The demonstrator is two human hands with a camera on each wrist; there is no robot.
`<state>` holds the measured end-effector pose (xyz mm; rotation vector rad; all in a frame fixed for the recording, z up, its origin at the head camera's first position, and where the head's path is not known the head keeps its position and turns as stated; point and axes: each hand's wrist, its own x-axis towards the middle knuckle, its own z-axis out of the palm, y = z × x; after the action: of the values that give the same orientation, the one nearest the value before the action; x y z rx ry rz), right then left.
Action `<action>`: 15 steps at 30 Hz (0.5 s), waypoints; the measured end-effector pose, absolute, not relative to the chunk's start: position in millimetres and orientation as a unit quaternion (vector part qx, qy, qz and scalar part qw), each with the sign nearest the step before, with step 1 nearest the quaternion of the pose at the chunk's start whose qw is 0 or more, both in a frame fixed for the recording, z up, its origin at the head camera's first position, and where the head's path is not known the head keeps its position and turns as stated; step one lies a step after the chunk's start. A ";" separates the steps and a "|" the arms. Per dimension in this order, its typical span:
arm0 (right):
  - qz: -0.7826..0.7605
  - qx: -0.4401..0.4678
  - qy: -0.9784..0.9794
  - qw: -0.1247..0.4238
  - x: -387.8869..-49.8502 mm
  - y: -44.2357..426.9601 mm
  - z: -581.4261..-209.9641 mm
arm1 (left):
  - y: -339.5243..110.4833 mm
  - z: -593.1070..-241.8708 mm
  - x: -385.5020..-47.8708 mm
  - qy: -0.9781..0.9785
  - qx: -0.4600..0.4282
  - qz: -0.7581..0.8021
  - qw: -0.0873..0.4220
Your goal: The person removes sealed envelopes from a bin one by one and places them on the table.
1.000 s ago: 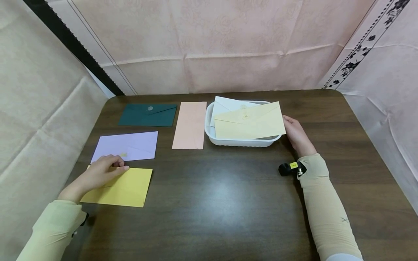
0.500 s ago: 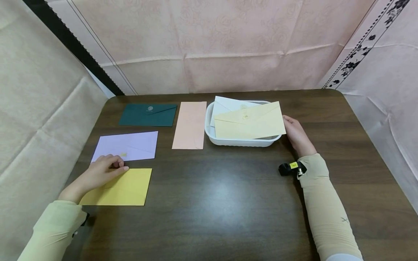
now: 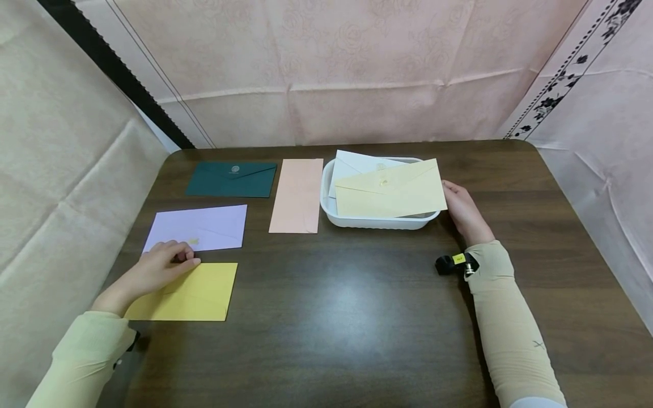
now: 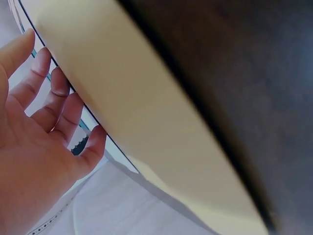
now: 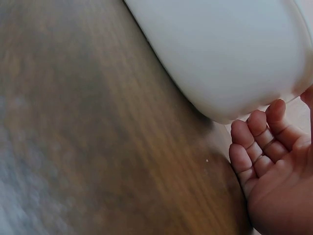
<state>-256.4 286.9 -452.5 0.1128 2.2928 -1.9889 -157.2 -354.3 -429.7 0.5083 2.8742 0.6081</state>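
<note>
Pale patterned cloth [image 3: 357, 68] hangs behind and along both sides of a dark brown wooden table [image 3: 331, 328], with a black strip [image 3: 117, 79] slanting down at the left and black floral print [image 3: 551, 96] at the right. A person in light sleeves [image 3: 510, 323] reaches in with both bare hands. The left hand [image 3: 155, 275] is over the far edge of a yellow envelope [image 3: 206, 294], which lies on the near left part of the table. Its fingers are loosely bent and slightly apart, the thumb lying at that edge; the left wrist view shows the fingertips along the edge.

Just beyond lies a lilac envelope [image 3: 204, 224], then a dark green envelope [image 3: 232, 180] with a pale round seal. A pink envelope [image 3: 295, 195] stands lengthwise beside a white basket [image 3: 377, 223], in which a white envelope [image 3: 354, 163] and, overlapping it, a cream envelope [image 3: 403, 195] rest tilted, sticking out past the rim.

The right hand [image 3: 465, 215] is at the basket's right end, bent fingers against the outer wall; whether it grips cannot be told. A small black camera [image 3: 451, 264] sits at that wrist.
</note>
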 end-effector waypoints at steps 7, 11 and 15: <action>-0.645 0.038 0.762 0.051 -254.9 286.9 -452.2 | -360.4 -429.2 -160.4 0.955 0.182 0.221 0.079; -0.643 0.036 0.763 0.049 -255.6 287.2 -451.9 | -358.8 -424.7 -164.1 0.959 0.164 0.217 0.084; -0.646 0.041 0.761 0.052 -256.7 287.4 -452.0 | -353.0 -419.0 -170.9 0.959 0.155 0.216 0.093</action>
<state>-256.7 287.4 -452.0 0.1238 2.3130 -1.9642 -170.9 -353.0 -419.0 0.4606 2.8471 0.6410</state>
